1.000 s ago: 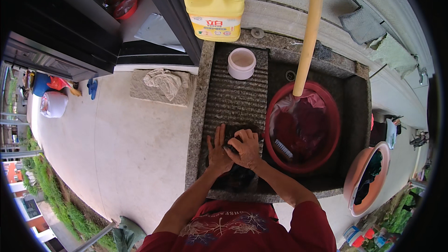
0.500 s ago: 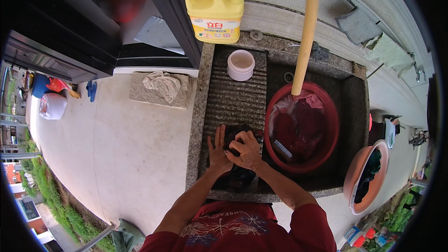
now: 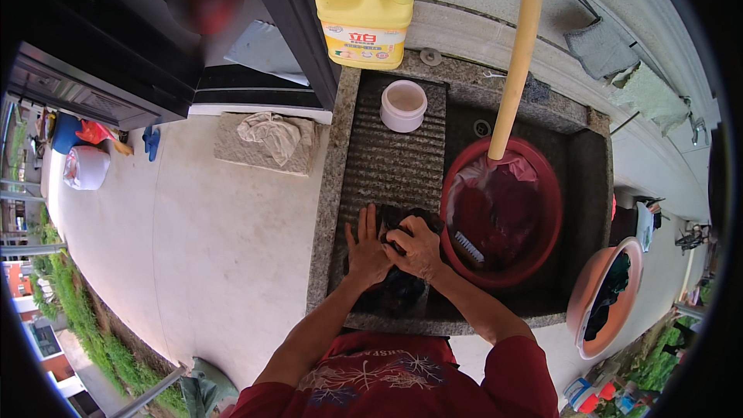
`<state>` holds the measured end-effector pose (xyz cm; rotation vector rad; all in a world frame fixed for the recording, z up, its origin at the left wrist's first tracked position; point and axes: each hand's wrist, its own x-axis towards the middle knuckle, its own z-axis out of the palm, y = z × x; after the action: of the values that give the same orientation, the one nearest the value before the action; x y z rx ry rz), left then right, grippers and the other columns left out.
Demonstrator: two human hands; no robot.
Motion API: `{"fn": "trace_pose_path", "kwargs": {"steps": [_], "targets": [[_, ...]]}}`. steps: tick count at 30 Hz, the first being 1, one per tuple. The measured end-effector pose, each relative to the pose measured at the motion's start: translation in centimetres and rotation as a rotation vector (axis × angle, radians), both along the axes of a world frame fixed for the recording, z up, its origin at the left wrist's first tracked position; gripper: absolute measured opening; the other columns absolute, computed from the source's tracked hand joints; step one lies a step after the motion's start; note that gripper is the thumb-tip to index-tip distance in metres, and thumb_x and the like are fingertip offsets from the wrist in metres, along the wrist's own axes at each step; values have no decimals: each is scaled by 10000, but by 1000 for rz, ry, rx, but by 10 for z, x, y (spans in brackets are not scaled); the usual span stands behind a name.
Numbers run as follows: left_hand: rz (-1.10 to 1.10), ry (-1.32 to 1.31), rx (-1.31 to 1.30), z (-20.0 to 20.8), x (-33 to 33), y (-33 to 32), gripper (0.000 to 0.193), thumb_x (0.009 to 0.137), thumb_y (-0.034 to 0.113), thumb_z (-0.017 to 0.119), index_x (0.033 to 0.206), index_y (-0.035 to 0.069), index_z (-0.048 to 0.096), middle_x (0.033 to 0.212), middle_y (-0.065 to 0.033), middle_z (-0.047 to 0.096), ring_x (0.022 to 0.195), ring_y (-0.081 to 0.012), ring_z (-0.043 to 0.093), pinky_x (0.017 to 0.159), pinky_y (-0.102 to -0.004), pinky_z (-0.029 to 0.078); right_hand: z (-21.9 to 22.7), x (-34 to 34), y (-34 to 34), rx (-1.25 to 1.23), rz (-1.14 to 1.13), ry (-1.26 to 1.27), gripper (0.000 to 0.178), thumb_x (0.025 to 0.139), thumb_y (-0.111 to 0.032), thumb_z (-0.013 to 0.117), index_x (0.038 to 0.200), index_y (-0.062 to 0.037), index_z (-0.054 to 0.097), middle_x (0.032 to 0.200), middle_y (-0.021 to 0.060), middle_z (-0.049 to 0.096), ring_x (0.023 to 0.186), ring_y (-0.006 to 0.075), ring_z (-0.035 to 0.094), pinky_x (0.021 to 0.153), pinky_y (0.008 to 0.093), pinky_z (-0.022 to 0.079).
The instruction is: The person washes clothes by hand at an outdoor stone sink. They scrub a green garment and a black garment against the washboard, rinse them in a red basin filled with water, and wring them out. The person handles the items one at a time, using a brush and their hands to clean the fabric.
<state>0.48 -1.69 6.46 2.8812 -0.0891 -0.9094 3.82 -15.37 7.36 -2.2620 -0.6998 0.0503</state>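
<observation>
A dark wet garment (image 3: 396, 296) lies bunched on the ridged stone washboard (image 3: 391, 161) in front of me. My left hand (image 3: 368, 254) presses flat beside and on it, its fingers stretched and spread. Curled over the cloth, my right hand (image 3: 419, 249) grips a fold of it close against the left hand. To the right, a red basin (image 3: 559, 220) holds reddish clothes in water, with a scrubbing brush (image 3: 468, 247) at its near left side. Part of the garment is hidden under my hands.
A pale pink tub (image 3: 403, 105) stands on the washboard's far end. Behind it is a yellow pump jug (image 3: 364, 19). A tan pipe (image 3: 517, 62) hangs down over the red basin. Right of the stone sink (image 3: 534, 321) sits an orange basin (image 3: 576, 306) with dark clothes.
My right hand has shifted slightly right and toward me, and the dark cloth between my hands has changed shape. The left hand stays nearly in place. The whole view has moved a little.
</observation>
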Motion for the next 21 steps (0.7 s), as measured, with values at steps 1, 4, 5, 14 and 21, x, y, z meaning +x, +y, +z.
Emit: {"fn": "trace_pose_path", "kwargs": {"steps": [1,4,5,14,21], "targets": [[0,10,7,4,2,-3,754,921,588,341,1471,101,169,1534,-154,-54,1417,-307,-74,1062,-618,33,-8,7,-3,-50,-13,-101,112,728,-212,697,747,-152,604,853,64,507,712,220,526,548,375,455],[24,-235,-119,-16,-7,-7,761,917,595,344,1470,102,173,1535,-156,-40,1418,-311,-46,1058,-625,53,-45,78,-1,-236,-207,-327,158,745,-214,682,694,-130,558,830,63,520,702,216,539,559,382,442],[37,-365,-184,-26,-13,-9,764,915,599,344,1470,103,172,1535,-157,-35,1418,-312,-38,1057,-627,60,-52,111,7,-323,-377,-353,170,752,-221,676,700,-123,547,856,67,528,758,229,550,602,400,441],[19,-141,-91,-18,-7,2,795,891,637,356,1455,92,231,1533,-163,-69,1417,-314,-80,1059,-620,21,-24,12,2,170,19,120,196,766,-310,680,808,-131,612,897,76,476,836,268,479,780,434,374],[30,-332,-174,-23,-7,-7,834,883,649,348,1455,64,187,1530,-175,-56,1415,-316,-70,1056,-622,61,-49,148,19,-390,-529,-260,204,773,-318,655,831,-130,604,1021,90,499,989,275,470,798,440,342]]}}
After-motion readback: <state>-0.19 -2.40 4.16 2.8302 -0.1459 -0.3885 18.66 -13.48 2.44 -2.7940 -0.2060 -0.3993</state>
